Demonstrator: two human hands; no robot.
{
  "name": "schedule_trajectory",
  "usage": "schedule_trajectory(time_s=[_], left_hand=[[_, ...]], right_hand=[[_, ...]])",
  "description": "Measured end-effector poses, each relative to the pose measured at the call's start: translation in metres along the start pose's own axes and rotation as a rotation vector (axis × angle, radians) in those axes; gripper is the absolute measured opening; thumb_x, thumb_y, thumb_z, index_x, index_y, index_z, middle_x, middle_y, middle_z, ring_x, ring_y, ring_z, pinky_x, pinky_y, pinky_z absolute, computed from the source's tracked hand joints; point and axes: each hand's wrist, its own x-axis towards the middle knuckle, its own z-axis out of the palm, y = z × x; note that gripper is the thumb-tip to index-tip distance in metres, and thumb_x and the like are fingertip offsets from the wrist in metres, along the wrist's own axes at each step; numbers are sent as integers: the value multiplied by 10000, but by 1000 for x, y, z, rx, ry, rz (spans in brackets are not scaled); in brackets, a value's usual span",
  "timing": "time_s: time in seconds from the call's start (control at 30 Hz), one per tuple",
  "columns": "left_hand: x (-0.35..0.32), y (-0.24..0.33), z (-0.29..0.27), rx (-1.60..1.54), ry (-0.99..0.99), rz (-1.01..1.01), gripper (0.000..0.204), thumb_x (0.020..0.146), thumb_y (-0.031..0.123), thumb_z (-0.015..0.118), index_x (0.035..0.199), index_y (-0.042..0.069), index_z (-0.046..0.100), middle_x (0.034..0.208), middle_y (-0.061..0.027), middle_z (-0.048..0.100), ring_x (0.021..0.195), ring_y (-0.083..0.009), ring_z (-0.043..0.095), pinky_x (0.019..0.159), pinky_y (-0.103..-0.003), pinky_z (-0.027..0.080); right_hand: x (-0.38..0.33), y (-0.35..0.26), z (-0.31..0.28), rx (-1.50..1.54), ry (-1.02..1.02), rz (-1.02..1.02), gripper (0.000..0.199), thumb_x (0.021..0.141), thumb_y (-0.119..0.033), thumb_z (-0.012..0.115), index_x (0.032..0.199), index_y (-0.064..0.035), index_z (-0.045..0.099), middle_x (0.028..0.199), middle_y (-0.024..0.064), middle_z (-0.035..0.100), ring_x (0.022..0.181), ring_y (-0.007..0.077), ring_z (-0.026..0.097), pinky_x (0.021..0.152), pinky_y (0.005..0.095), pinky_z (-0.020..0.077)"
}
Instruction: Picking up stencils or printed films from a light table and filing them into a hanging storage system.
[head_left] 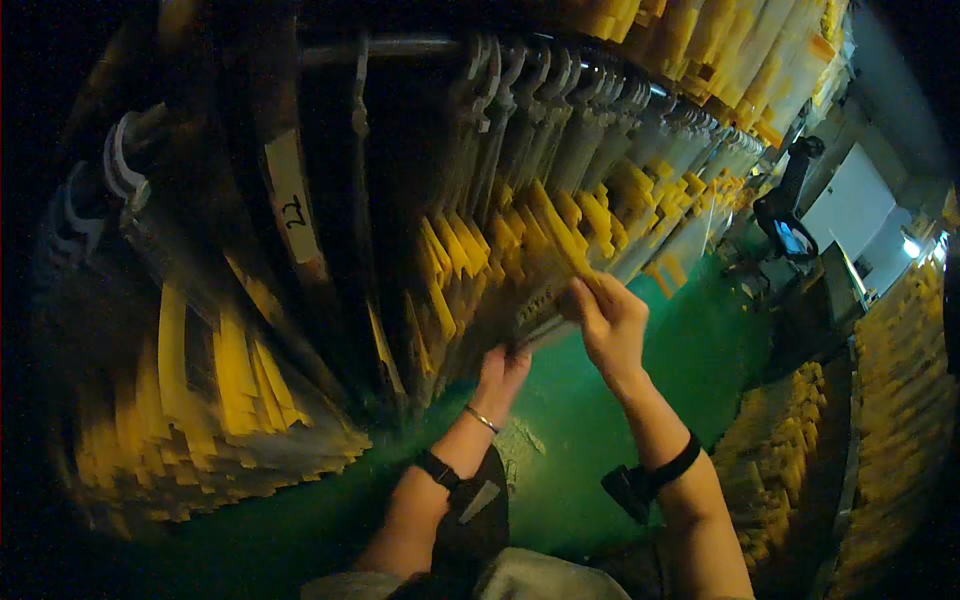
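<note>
My right hand (612, 322) is closed on the edge of a flat hanging sheet (540, 306) with a yellow edge and dark writing on its face. Lower on the same sheet, the fingers of my left hand (504, 374) pinch its bottom corner. The sheet tilts out from a dense row of yellow-edged sheets (455, 250), which hang in clear covers from hooks (545, 75) on a metal rail. Exactly what the sheet is made of cannot be told in the dim light.
More yellow sheets (225, 370) hang at the left beside a dark upright with a paper label (290, 200). Others hang overhead (735, 50) and along the right (900, 400). A person (785, 205) with a lit screen is farther down the green-floored aisle (700, 330).
</note>
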Motion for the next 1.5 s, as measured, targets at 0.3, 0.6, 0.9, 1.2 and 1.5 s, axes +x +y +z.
schedule_trajectory(time_s=[0.3, 0.6, 0.9, 1.2, 1.5], left_hand=[[12, 35, -34, 102, 99, -98, 68, 909, 36, 419, 858, 45, 462, 650, -34, 417, 556, -113, 439, 475, -213, 351], [10, 18, -9, 23, 110, -69, 144, 877, 10, 433, 749, 73, 413, 619, -9, 378, 538, -95, 424, 443, -195, 322], [13, -11, -98, 1126, 140, -214, 213, 935, 259, 524, 840, 69, 546, 715, -36, 564, 617, -123, 540, 507, -266, 438], [-32, -131, 91, 3424, -578, 588, 302, 839, 251, 533, 1070, 65, 587, 894, -200, 647, 781, -378, 635, 680, -486, 512], [-85, -286, 188, 3156, -1034, 806, 283, 816, 270, 547, 1035, 105, 612, 1018, -150, 643, 932, -358, 600, 741, -500, 489]], right_hand=[[8, 58, 36, -217, -239, -65, 152, 802, 60, 520, 937, 35, 584, 786, 136, 664, 701, 155, 639, 664, 313, 508], [22, 32, 41, -273, -110, -156, 183, 741, 22, 567, 919, -14, 596, 761, 249, 601, 750, 431, 590, 656, 459, 473], [-13, 55, 2, -20, -191, -103, 185, 834, -110, 645, 993, -17, 642, 750, 169, 668, 697, 254, 684, 609, 327, 521], [48, 45, -89, -80, -48, -169, 245, 814, -158, 658, 1030, -43, 639, 736, 187, 654, 653, 291, 655, 592, 359, 498], [136, -43, -170, -259, 86, -120, 194, 825, -150, 618, 1010, -97, 637, 783, 154, 669, 685, 319, 644, 606, 404, 511]])
